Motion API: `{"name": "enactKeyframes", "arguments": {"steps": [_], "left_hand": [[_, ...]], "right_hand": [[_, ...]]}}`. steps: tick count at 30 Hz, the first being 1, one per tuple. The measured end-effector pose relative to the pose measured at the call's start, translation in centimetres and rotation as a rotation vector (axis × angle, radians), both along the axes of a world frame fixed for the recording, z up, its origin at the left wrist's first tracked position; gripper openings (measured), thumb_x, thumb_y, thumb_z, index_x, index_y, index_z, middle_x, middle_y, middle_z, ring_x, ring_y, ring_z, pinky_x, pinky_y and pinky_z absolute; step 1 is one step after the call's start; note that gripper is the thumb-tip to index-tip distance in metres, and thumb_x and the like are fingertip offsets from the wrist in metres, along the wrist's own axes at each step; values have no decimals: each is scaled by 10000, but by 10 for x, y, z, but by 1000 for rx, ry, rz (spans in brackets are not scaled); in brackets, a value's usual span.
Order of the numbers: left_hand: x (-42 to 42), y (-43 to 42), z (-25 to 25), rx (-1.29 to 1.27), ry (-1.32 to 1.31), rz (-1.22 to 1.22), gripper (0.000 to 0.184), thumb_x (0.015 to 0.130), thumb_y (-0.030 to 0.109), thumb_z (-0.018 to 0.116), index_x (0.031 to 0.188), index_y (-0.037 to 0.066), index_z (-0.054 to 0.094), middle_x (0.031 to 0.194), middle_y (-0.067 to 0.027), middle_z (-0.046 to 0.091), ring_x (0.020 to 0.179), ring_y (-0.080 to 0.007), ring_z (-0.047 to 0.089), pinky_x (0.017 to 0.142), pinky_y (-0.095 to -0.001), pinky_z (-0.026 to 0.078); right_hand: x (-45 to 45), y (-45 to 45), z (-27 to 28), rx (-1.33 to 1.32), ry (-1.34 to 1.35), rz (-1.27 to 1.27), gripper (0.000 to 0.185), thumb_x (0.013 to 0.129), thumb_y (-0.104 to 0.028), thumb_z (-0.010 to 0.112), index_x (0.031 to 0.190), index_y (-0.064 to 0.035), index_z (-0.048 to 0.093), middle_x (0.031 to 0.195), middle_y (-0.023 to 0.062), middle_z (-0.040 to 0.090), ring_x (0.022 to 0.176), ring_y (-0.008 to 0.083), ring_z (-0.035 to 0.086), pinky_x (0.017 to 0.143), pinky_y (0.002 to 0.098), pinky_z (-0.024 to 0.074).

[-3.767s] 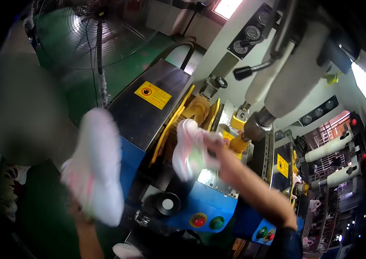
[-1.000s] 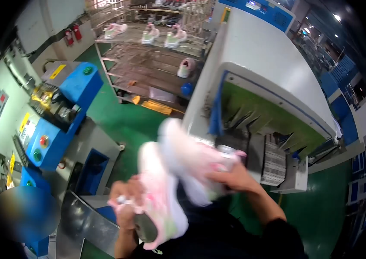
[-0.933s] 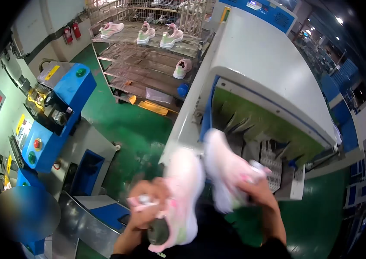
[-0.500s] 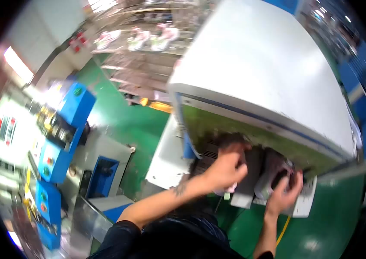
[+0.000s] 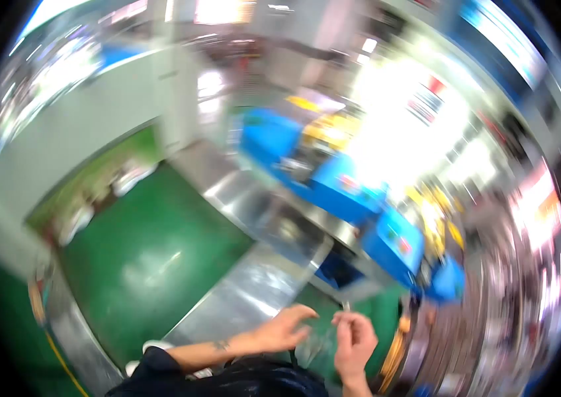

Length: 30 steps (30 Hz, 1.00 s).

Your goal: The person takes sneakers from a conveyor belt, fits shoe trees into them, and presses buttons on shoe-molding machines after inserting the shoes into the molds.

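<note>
Both bare hands are low in the middle of the head view, in front of the dark clothing. My left hand [image 5: 287, 329] has its thumb and fingers apart, with nothing between them, beside the metal table's near end. A short gap to the right, my right hand [image 5: 355, 337] is raised with its fingers curled together; whether something small is in it cannot be made out. The metal table [image 5: 244, 281] runs behind my left hand. Whitish, blurred shoes [image 5: 131, 177] lie at the green-edged opening of a large pale machine [image 5: 95, 116] on the left.
Blue machine stations [image 5: 393, 243] with yellow parts stand behind the metal table. Blurred racks [image 5: 492, 324] are on the right. Green floor [image 5: 155, 258] shows between the metal table and the pale machine. White objects [image 5: 155, 345] are partly visible by my left sleeve.
The view has swung round from the white machine's opening to the blue stations. My hands have come away from the shoes at that opening and are now near each other before my body.
</note>
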State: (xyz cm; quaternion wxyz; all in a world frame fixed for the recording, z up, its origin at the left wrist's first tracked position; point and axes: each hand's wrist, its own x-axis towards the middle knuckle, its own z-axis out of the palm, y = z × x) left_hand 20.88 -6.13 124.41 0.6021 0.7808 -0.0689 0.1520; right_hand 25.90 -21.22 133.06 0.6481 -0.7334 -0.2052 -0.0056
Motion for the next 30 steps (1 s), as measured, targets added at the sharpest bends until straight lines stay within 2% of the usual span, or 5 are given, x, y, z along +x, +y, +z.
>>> {"name": "enactKeyframes", "arguments": {"steps": [6, 18, 21, 28, 30], "left_hand": [[-183, 259, -169, 529, 235, 1632, 349, 793, 112, 594, 1112, -19, 536, 1106, -212, 571, 1034, -396, 537, 936, -481, 408], [-401, 322, -256, 316, 749, 1960, 410, 778, 89, 595, 1168, -18, 531, 1297, -153, 520, 1235, -319, 471, 1051, -485, 316], [-406, 307, -248, 397, 713, 1924, 407, 774, 88, 595, 1165, -13, 538, 1304, -160, 521, 1234, -320, 478, 1051, -484, 316], [-443, 318, -240, 510, 635, 2020, 369, 808, 68, 566, 1171, 5, 554, 1311, -144, 522, 1254, -319, 448, 1064, -468, 315], [-468, 308, -232, 634, 693, 2070, 394, 796, 74, 582, 1181, 6, 540, 1317, -141, 517, 1258, -321, 442, 1074, -458, 314]], "right_hand": [[25, 201, -64, -764, 130, 906, 244, 893, -151, 629, 1053, 33, 611, 956, 91, 681, 868, 126, 631, 748, 255, 508], [-213, 869, -198, -360, -1469, 1554, 674, 703, -317, 779, 1204, 1, 459, 1176, 219, 521, 1058, 388, 531, 837, 458, 471], [-254, 920, -238, -472, -496, 1913, 666, 754, -508, 673, 1174, -4, 554, 1109, 242, 612, 1007, 366, 606, 860, 421, 478], [-213, 766, -258, -125, -1673, 1305, 415, 811, -514, 601, 757, -104, 630, 577, 104, 544, 583, 272, 574, 481, 415, 425], [-173, 626, -252, -398, -1739, 1447, 361, 795, -297, 584, 1147, -239, 526, 710, 127, 572, 658, 293, 581, 572, 439, 450]]}}
